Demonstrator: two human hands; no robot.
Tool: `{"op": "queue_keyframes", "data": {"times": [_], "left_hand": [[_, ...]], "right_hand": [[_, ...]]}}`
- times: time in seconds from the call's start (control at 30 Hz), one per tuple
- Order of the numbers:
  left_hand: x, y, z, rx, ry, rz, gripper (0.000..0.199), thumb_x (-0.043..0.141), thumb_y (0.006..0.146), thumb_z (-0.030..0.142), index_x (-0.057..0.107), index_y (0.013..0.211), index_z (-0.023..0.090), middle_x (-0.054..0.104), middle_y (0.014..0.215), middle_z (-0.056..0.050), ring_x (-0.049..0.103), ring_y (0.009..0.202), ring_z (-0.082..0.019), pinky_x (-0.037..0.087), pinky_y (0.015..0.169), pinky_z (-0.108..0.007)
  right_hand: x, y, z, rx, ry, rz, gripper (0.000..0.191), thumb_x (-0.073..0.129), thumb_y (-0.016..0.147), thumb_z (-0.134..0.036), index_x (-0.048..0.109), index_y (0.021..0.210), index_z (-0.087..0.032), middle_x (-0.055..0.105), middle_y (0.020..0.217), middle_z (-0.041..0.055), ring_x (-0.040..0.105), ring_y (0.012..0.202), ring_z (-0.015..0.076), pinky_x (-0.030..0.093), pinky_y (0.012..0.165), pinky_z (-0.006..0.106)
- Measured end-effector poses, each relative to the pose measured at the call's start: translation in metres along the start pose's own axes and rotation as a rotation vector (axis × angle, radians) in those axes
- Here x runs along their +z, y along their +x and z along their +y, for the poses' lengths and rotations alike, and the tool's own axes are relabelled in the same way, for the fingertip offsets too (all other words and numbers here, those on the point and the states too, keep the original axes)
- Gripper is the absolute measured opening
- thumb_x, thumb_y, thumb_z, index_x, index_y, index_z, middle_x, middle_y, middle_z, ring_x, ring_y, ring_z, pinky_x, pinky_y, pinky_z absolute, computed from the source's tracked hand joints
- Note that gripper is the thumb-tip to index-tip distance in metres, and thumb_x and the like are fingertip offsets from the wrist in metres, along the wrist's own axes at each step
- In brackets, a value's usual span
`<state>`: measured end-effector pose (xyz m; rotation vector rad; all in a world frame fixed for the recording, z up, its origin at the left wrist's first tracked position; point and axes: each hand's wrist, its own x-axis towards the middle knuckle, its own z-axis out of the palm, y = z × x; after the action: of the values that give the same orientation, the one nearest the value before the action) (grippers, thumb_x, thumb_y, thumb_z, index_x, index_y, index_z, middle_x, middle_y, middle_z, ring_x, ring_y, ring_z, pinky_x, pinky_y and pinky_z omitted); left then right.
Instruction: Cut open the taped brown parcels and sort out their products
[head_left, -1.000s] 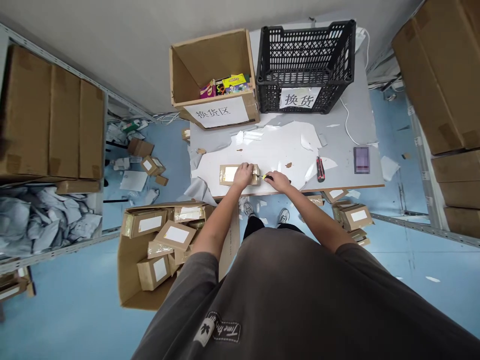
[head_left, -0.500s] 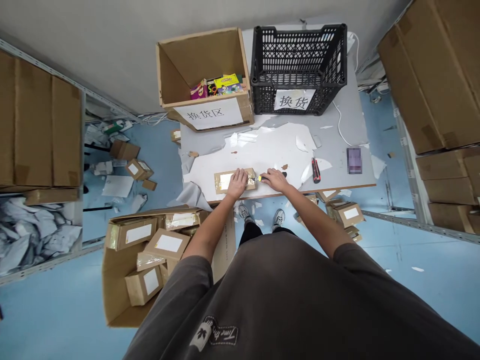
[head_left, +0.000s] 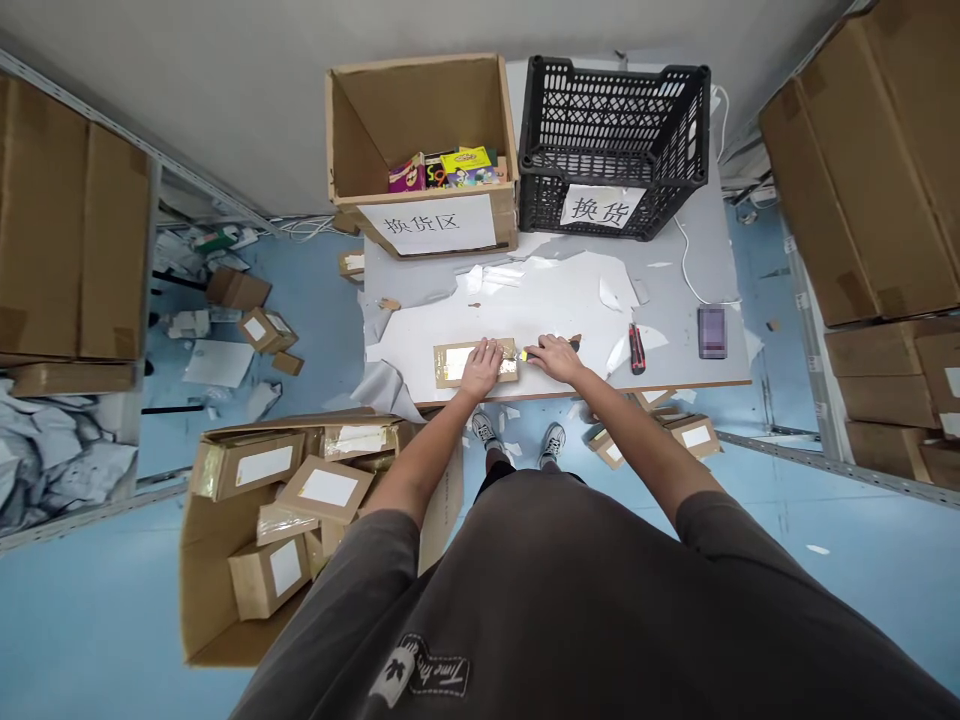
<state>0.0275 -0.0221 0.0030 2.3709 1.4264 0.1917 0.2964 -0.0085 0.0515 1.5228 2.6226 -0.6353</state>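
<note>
A small taped cardboard box (head_left: 451,367) with a white label lies lengthwise near the front edge of the table. My left hand (head_left: 482,367) rests on top of it, fingers stretched over the upper face toward the right end. In my right hand (head_left: 555,358), just right of the box, is a utility knife (head_left: 523,355) with a yellow part at its front. Its front end is at the box's right end; whether the blade is in the tape is too small to tell. The dark rear of the knife shows past my hand.
A red and black utility knife (head_left: 637,348) and a purple blurred item (head_left: 712,332) lie to the right. Behind stand an open carton (head_left: 495,215) of colourful packages and a black crate (head_left: 540,205). A big carton (head_left: 196,570) of parcels is at lower left; shelves flank both sides.
The whole view has shifted slightly. Both hands keep nearly the same place on the box and knife, with the knife's front end still at the box's right end.
</note>
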Motion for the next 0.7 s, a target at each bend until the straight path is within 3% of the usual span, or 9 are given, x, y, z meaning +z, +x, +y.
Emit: {"op": "queue_keyframes", "data": {"times": [0.5,0.6,0.7], "left_hand": [[-0.003,-0.002,0.004,-0.019,-0.093,0.003,0.055,0.043,0.105,0.018,0.058,0.158,0.012,0.053,0.166,-0.023,0.033,0.167,-0.033,0.033,0.136,-0.065],[-0.002,-0.003,0.004,-0.025,-0.098,0.011,0.054,0.045,0.106,0.019,0.058,0.158,0.013,0.053,0.167,-0.023,0.034,0.167,-0.033,0.034,0.136,-0.064],[-0.002,-0.002,0.008,-0.031,-0.115,0.027,0.05,0.044,0.109,0.024,0.061,0.155,0.014,0.055,0.166,-0.023,0.037,0.166,-0.032,0.035,0.135,-0.062]], "right_hand": [[-0.022,0.021,0.007,0.005,0.038,-0.023,0.042,0.049,0.114,-0.042,0.075,0.143,-0.024,0.066,0.124,0.0185,0.051,0.115,0.035,0.037,0.096,0.042],[-0.019,0.003,0.01,0.058,0.067,-0.007,0.04,0.053,0.112,-0.042,0.076,0.139,-0.023,0.067,0.124,0.0182,0.054,0.115,0.0341,0.04,0.096,0.041],[-0.008,-0.027,0.003,0.242,0.228,0.058,0.038,0.057,0.109,-0.045,0.074,0.134,-0.022,0.07,0.12,0.0162,0.061,0.11,0.0317,0.045,0.093,0.038]]}}
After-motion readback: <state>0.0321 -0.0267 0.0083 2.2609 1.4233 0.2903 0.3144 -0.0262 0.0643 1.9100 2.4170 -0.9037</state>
